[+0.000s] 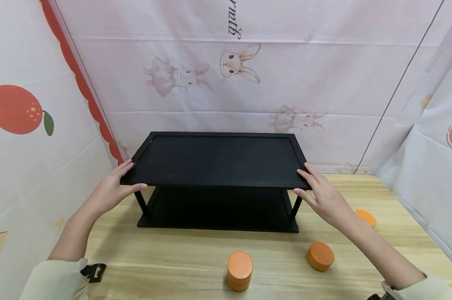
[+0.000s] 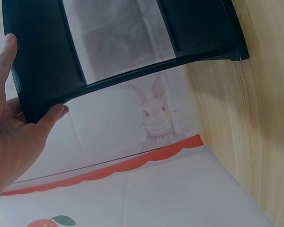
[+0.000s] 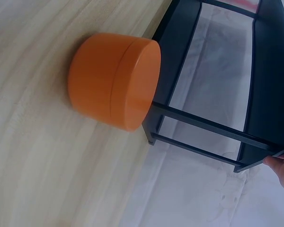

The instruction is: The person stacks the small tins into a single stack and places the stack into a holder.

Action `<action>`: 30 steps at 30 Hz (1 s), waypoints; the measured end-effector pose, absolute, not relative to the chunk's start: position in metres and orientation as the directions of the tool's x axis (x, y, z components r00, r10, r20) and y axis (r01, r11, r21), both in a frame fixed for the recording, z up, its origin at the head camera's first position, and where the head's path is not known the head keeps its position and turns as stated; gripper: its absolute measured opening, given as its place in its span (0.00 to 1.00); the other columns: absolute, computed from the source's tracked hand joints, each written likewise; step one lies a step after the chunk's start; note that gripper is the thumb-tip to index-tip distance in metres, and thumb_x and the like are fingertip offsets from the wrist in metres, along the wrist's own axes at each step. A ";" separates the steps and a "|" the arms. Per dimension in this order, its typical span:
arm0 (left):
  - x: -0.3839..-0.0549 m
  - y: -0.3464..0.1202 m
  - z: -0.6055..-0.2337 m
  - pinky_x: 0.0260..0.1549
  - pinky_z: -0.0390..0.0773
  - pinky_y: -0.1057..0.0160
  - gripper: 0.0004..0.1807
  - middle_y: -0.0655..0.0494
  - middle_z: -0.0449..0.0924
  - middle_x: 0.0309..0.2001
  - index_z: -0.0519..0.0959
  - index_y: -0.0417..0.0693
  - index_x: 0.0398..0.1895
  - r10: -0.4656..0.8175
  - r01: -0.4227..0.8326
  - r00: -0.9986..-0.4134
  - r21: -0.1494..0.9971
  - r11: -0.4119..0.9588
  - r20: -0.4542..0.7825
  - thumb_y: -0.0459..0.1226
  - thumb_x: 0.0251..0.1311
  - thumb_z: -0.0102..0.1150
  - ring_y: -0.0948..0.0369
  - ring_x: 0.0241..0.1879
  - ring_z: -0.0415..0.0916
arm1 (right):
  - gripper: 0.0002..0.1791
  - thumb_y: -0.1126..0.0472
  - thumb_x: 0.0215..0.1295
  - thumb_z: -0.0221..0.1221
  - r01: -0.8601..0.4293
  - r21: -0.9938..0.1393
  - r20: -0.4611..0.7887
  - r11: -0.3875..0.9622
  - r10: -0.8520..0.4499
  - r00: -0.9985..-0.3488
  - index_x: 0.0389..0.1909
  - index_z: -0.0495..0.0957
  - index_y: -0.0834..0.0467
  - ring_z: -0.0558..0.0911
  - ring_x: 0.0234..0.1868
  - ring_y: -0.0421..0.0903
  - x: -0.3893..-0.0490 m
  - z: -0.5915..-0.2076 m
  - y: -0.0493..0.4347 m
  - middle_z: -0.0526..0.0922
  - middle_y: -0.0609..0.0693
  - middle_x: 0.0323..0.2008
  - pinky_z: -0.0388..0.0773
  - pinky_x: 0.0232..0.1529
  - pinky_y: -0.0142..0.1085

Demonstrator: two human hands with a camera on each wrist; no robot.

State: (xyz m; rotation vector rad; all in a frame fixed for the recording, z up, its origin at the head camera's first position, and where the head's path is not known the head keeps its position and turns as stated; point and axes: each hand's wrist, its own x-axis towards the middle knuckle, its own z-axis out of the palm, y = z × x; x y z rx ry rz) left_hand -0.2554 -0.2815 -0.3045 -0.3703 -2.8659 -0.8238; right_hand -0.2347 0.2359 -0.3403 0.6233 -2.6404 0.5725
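A black two-tier shelf (image 1: 218, 160) stands on the wooden table near the back wall, its upper board raised on thin posts. At the board's left front corner my left hand (image 1: 111, 187) holds the edge, fingers on top and thumb at the front. The left wrist view shows that hand (image 2: 14, 137) with thumb and fingers either side of the shelf's end (image 2: 42, 61). My right hand (image 1: 325, 198) grips the right front corner in the same way. Part of it (image 3: 283, 171) shows at the shelf's corner in the right wrist view.
On the wooden table (image 1: 166, 258), in front of the shelf, stands an orange lidded round container (image 1: 239, 268). Another orange round container (image 1: 320, 256) sits further right. An orange disc-like piece (image 1: 366, 217) lies partly behind my right forearm. Printed cloth walls (image 1: 226, 96) enclose the table.
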 end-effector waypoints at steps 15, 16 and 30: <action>-0.265 -0.280 -0.303 0.55 0.52 0.35 0.50 0.35 0.44 0.68 0.50 0.30 0.68 0.204 0.275 -0.960 0.512 0.814 0.191 0.53 0.54 0.61 0.37 0.65 0.43 | 0.32 0.48 0.67 0.52 -0.479 -0.297 0.432 0.826 -0.331 -0.839 0.64 0.61 0.64 0.57 0.64 0.61 -0.234 -0.338 0.237 0.54 0.61 0.67 0.61 0.55 0.58; -0.265 -0.280 -0.303 0.55 0.52 0.35 0.50 0.35 0.44 0.68 0.49 0.30 0.68 0.203 0.272 -0.961 0.514 0.814 0.187 0.53 0.54 0.61 0.37 0.65 0.43 | 0.32 0.48 0.67 0.52 -0.478 -0.299 0.431 0.826 -0.330 -0.840 0.64 0.61 0.64 0.57 0.64 0.61 -0.234 -0.338 0.237 0.54 0.61 0.67 0.61 0.55 0.58; -0.272 -0.276 -0.301 0.55 0.53 0.36 0.50 0.35 0.45 0.68 0.50 0.30 0.68 0.205 0.267 -0.963 0.506 0.820 0.176 0.54 0.53 0.61 0.38 0.65 0.44 | 0.32 0.48 0.66 0.52 -0.469 -0.297 0.427 0.832 -0.323 -0.844 0.64 0.62 0.65 0.58 0.63 0.62 -0.234 -0.337 0.239 0.54 0.62 0.67 0.61 0.54 0.58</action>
